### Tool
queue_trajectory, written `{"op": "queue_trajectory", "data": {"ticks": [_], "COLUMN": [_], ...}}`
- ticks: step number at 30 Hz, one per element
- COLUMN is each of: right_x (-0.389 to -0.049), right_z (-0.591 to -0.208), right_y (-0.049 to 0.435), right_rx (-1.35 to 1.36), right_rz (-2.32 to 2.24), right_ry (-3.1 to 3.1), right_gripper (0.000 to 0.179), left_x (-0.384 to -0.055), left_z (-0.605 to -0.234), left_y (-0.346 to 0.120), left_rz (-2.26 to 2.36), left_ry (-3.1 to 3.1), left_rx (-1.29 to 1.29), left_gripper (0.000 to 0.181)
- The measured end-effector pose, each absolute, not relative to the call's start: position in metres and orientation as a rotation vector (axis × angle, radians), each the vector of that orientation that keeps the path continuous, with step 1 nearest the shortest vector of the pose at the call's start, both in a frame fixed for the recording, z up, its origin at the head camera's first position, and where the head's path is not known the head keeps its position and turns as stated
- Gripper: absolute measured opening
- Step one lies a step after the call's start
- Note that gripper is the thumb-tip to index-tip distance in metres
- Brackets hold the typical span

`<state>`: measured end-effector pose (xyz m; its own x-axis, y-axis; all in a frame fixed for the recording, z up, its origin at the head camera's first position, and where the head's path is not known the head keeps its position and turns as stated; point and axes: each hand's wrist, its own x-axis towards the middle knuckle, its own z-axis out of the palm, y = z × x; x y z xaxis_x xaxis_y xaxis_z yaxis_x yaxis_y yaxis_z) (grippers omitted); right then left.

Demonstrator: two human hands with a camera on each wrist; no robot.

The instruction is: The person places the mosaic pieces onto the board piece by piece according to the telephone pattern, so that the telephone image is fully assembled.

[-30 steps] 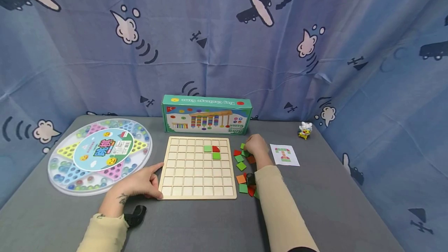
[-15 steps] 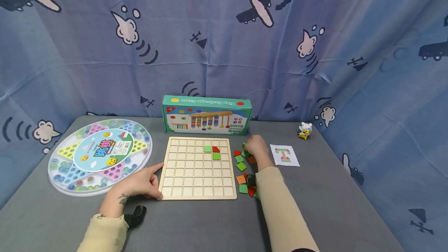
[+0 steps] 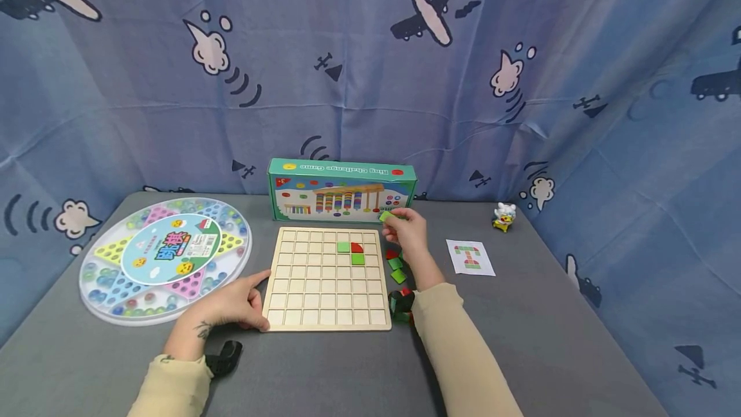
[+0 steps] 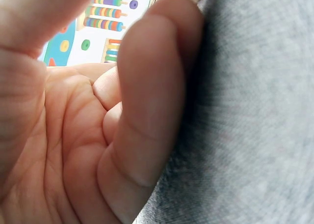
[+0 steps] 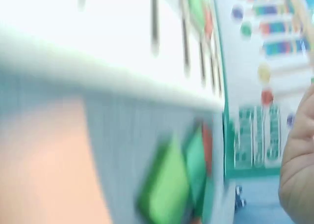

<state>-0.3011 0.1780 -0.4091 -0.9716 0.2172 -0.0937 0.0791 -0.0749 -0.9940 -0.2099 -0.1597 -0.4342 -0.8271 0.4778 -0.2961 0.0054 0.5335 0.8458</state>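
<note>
Beige sleeves (image 3: 466, 352) and black wrist devices (image 3: 224, 358) are worn, and a dark tattoo (image 3: 204, 329) marks the left wrist (image 3: 188, 338).

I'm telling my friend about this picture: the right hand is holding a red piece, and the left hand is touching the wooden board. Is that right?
Not quite: the piece is green, as the head view shows. The right hand is holding it, and the left hand is touching the wooden board.

curtain (image 3: 359, 98): behind green box (image 3: 341, 190)
round game (image 3: 164, 259): left of green box
figurine (image 3: 504, 216): right of green box
</note>
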Motion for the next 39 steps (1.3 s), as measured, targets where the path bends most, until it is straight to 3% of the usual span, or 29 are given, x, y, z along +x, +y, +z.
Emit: {"op": "queue_trajectory", "data": {"ticks": [5, 14, 24, 33, 39], "right_x": [-0.297, -0.295, -0.298, -0.299, -0.296], "right_z": [-0.407, -0.41, -0.415, -0.424, -0.417], "right_y": [0.158, 0.131, 0.109, 0.101, 0.098], "right_rx": [-0.408, -0.111, -0.016, 0.053, -0.041], "right_rz": [2.503, 2.516, 2.463, 1.947, 1.639], "right_ry": [-1.865, -1.996, -2.253, -2.695, -2.932], "right_gripper": [0.03, 0.048, 0.046, 0.032, 0.034], "left_x": [-0.21, -0.209, -0.209, -0.209, -0.209], "left_z": [-0.435, -0.436, -0.437, -0.433, -0.434], "left_y": [-0.16, -0.16, -0.161, -0.159, -0.159], "left_rz": [1.259, 1.268, 1.252, 1.242, 1.254], "left_ry": [2.266, 2.26, 2.27, 2.286, 2.279], "left_rx": [0.383, 0.381, 0.368, 0.361, 0.372], "left_gripper": [0.109, 0.109, 0.109, 0.108, 0.108]}}
